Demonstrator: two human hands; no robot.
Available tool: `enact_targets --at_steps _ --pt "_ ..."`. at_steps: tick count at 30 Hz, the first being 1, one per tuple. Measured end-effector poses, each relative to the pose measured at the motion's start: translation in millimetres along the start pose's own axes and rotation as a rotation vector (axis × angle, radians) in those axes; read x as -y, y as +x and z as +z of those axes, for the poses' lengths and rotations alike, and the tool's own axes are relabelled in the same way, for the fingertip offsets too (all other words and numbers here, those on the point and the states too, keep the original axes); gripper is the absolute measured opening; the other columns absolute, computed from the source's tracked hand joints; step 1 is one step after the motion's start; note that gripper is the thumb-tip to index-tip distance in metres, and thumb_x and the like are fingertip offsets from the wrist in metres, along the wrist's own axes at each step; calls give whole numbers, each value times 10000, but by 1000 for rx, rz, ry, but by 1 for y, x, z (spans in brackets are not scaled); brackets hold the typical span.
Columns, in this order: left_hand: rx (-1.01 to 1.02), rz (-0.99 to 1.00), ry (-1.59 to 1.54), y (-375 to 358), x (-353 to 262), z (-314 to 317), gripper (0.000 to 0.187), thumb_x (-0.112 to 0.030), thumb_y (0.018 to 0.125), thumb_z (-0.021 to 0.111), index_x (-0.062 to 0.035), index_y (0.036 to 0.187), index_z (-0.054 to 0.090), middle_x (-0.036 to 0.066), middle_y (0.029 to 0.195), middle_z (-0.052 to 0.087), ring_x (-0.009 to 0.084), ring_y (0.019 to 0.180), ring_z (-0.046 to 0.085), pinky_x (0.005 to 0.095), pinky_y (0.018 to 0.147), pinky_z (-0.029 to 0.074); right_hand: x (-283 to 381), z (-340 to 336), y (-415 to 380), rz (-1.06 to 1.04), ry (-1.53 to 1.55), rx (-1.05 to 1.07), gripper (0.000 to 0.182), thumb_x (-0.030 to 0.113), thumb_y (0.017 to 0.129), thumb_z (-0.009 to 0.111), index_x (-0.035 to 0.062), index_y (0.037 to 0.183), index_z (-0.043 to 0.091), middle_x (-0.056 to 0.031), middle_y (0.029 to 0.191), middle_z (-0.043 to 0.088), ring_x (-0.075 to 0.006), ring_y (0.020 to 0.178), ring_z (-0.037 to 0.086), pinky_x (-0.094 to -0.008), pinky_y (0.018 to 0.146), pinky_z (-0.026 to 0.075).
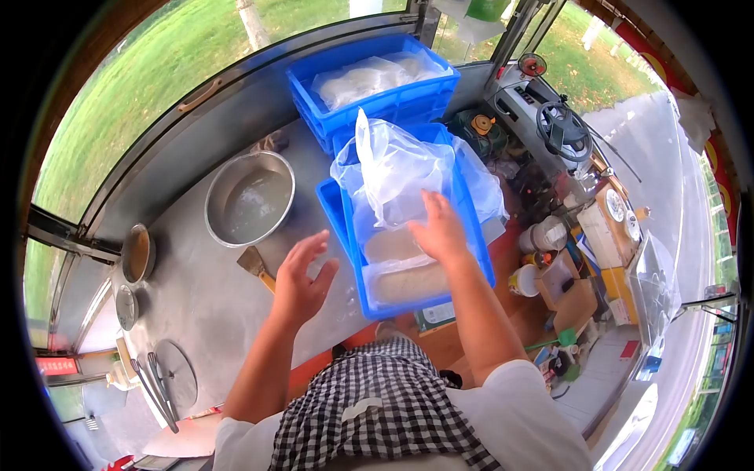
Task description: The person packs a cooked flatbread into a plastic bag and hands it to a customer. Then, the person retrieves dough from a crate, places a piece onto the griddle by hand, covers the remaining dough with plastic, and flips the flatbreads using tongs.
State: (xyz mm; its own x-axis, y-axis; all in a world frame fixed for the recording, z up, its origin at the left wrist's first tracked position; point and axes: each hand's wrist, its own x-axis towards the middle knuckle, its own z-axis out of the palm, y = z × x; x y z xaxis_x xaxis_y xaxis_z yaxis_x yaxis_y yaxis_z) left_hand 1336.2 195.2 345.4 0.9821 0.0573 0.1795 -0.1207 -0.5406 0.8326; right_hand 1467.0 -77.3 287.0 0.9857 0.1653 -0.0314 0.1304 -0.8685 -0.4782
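A blue plastic crate (pixel 363 292) stands in front of me, holding pale, dough-like slabs (pixel 408 282) lined with clear plastic. A crumpled clear plastic bag (pixel 400 165) is bunched up over its far half. My right hand (pixel 442 231) is over the crate, thumb and fingers apart, close to the slabs and the bag's edge. Left of the crate, my left hand (pixel 305 281) hovers above the metal table with its fingers spread, holding nothing. A scraper (pixel 255 264) with a yellow handle lies on the table beside that hand.
Behind, more blue crates (pixel 377 102) are stacked, the top one with plastic-covered contents. A large metal bowl of cloudy liquid (pixel 255 200) sits on the metal table (pixel 196 290). Smaller bowls (pixel 138 253), a round lid (pixel 174 373) and tongs (pixel 157 392) are at left; boxes (pixel 573 302) clutter the right.
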Motion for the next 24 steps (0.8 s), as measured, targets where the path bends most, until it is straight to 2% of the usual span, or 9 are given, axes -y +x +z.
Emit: enact_targets --at_steps 6,9,10,13,14,17,18,22,24 --pt "-8 80 216 95 -5 58 788 -155 818 807 -126 1517 443 178 1539 442 339 1408 457 435 1110 445 -12 2 39 -91 183 142 807 356 880 725 81 1553 374 -221 1579 378 -391 1435 411 -449 1162 385" --pt "62 83 398 127 8 91 922 -240 788 835 -162 1571 355 179 1553 420 367 1444 399 447 1182 360 -6 -13 43 -111 243 225 793 343 888 724 71 1548 381 -224 1561 402 -393 1426 423 -446 1157 393" --pt "108 35 464 136 10 99 913 -317 793 825 -157 1562 360 186 1600 362 361 1473 360 500 1234 242 -6 -15 44 -120 258 252 784 337 891 724 67 1545 386 -226 1551 414 -393 1423 427 -444 1155 396" --pt "231 -53 748 151 20 120 940 -359 777 824 -182 1570 350 171 1553 426 332 1463 382 551 1248 156 -21 -5 46 -181 295 254 735 329 904 718 50 1519 428 -232 1517 454 -391 1404 452 -441 1146 403" --pt "224 -75 802 154 23 124 846 -314 767 815 -193 1514 437 133 1430 578 272 1364 512 545 1220 205 -26 -5 44 -172 341 249 717 331 905 721 45 1504 449 -234 1503 469 -391 1395 461 -442 1140 407" --pt "256 -117 860 165 39 126 642 -218 740 789 -179 1351 596 91 1201 716 243 1157 646 512 1133 314 -27 -22 35 -150 446 214 663 322 908 729 31 1459 504 -239 1463 511 -394 1366 488 -444 1122 417" --pt "85 -13 787 165 39 124 448 -145 714 756 -160 1158 699 83 1023 757 245 979 696 470 1039 371 -30 -24 32 -145 462 191 643 312 910 732 27 1446 517 -239 1452 523 -396 1353 498 -445 1116 420" --pt "-39 -38 474 157 16 108 317 -120 728 721 -126 1044 737 110 919 755 295 901 694 418 1028 372 -36 -39 25 -89 546 97 574 234 911 747 18 1406 554 -231 1406 567 -381 1287 555 -435 1063 462" --pt "-15 -112 329 150 11 104 341 -106 722 743 -107 1063 738 120 908 754 302 866 700 407 975 432 -42 -39 23 -84 638 16 542 205 912 753 14 1383 565 -219 1374 585 -357 1247 583 -419 1027 487"
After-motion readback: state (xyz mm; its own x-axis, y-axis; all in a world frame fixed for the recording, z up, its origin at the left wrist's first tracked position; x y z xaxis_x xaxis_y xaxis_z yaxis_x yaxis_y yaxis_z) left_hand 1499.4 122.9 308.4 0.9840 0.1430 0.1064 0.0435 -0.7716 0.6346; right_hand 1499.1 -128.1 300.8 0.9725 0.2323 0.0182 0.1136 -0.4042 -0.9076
